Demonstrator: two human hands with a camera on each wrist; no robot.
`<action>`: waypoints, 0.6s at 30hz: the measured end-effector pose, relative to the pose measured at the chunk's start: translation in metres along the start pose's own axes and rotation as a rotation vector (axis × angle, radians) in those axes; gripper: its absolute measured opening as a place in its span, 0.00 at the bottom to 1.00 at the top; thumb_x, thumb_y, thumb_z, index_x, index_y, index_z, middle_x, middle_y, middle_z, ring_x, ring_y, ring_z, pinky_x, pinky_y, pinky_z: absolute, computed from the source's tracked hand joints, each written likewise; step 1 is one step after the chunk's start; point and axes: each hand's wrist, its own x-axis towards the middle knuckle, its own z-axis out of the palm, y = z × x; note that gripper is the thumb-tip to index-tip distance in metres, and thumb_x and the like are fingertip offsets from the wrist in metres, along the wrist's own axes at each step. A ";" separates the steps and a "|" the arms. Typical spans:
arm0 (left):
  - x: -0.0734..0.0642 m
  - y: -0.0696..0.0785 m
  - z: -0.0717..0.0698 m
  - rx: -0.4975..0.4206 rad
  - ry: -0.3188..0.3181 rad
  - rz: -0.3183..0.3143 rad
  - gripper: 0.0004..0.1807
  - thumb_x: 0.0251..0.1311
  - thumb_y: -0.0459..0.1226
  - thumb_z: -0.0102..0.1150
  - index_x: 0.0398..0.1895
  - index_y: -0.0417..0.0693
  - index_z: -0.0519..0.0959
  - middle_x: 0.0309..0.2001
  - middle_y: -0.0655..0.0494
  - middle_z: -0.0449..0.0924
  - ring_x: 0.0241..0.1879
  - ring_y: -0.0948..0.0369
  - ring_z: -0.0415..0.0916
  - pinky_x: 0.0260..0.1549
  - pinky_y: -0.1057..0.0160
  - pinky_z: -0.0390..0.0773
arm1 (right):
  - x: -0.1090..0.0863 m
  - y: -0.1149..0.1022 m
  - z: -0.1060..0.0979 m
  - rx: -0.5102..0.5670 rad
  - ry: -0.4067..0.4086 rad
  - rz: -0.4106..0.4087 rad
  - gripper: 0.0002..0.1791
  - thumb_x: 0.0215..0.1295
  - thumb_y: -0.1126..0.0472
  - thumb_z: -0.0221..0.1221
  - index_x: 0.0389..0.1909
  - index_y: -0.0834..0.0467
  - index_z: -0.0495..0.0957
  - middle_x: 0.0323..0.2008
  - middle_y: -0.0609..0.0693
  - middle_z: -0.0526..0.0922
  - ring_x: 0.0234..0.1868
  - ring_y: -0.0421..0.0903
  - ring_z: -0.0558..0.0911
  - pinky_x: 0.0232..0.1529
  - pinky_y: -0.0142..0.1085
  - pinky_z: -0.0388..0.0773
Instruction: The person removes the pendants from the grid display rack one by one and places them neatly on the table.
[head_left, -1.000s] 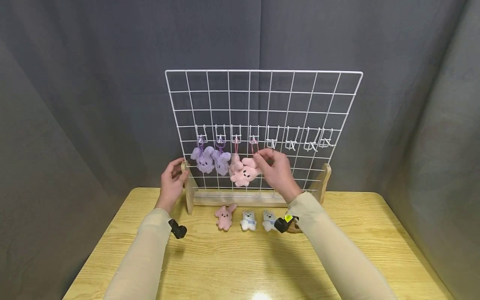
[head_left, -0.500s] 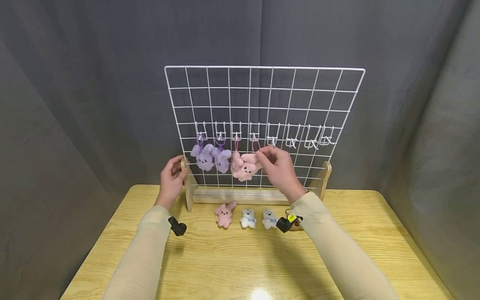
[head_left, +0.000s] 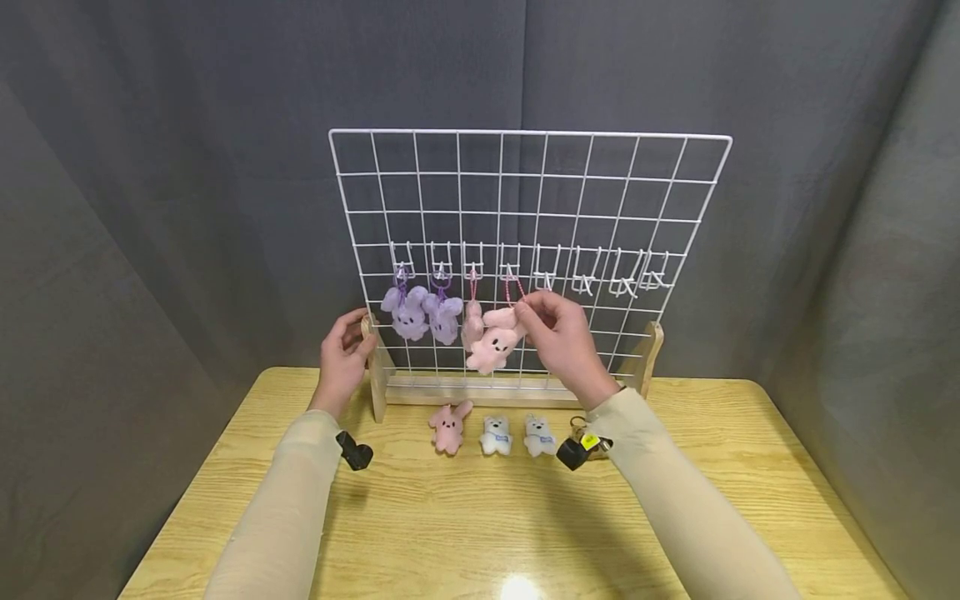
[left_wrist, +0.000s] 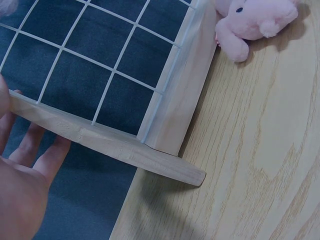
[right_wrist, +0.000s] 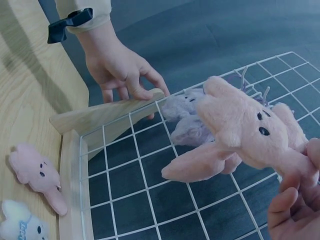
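My right hand (head_left: 562, 342) pinches an ear of a pink plush rabbit keychain (head_left: 495, 346), as the right wrist view (right_wrist: 250, 125) also shows. Its pink cord (head_left: 514, 289) loops up over a white hook on the wire grid rack (head_left: 525, 132). With thumb and fingers on either side, my left hand (head_left: 343, 358) grips the upper part of the rack's left wooden support (left_wrist: 100, 140). Left of the held rabbit, another pink plush rabbit (head_left: 472, 327) hangs side-on. Two purple plush rabbits (head_left: 408, 315) hang further left.
On the wooden table (head_left: 420, 517), before the rack's base, lie a pink plush rabbit (head_left: 448, 429) and two white plush bears (head_left: 496, 437). A ring (head_left: 577, 422) on a partly hidden brown item shows behind the right wrist camera. Several bare hooks (head_left: 585, 286) continue rightward. Grey curtains surround the table.
The held pink rabbit rose a little, then lowered, and moved slightly right with my right hand, apart from the pink one beside it. My left hand stays on the support.
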 end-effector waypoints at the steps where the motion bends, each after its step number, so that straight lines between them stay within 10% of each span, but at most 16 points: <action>1: 0.000 0.000 0.000 -0.001 -0.001 0.004 0.25 0.68 0.26 0.56 0.68 0.41 0.70 0.59 0.37 0.77 0.55 0.53 0.76 0.51 0.70 0.75 | -0.002 -0.005 0.000 0.001 -0.002 0.007 0.13 0.74 0.53 0.58 0.42 0.60 0.83 0.32 0.55 0.81 0.30 0.45 0.79 0.32 0.32 0.81; 10: 0.000 0.001 0.000 -0.003 -0.001 0.019 0.25 0.68 0.25 0.56 0.67 0.40 0.70 0.58 0.36 0.78 0.54 0.53 0.76 0.50 0.72 0.76 | -0.018 -0.036 -0.006 0.027 -0.048 0.009 0.10 0.74 0.62 0.57 0.43 0.67 0.81 0.29 0.58 0.80 0.26 0.44 0.75 0.27 0.27 0.74; 18: 0.000 0.002 0.001 -0.005 -0.003 0.008 0.25 0.68 0.26 0.56 0.68 0.40 0.70 0.59 0.36 0.77 0.56 0.50 0.76 0.50 0.72 0.76 | -0.020 -0.006 -0.008 0.008 -0.080 0.013 0.11 0.75 0.61 0.56 0.43 0.65 0.82 0.30 0.60 0.82 0.29 0.62 0.77 0.27 0.28 0.75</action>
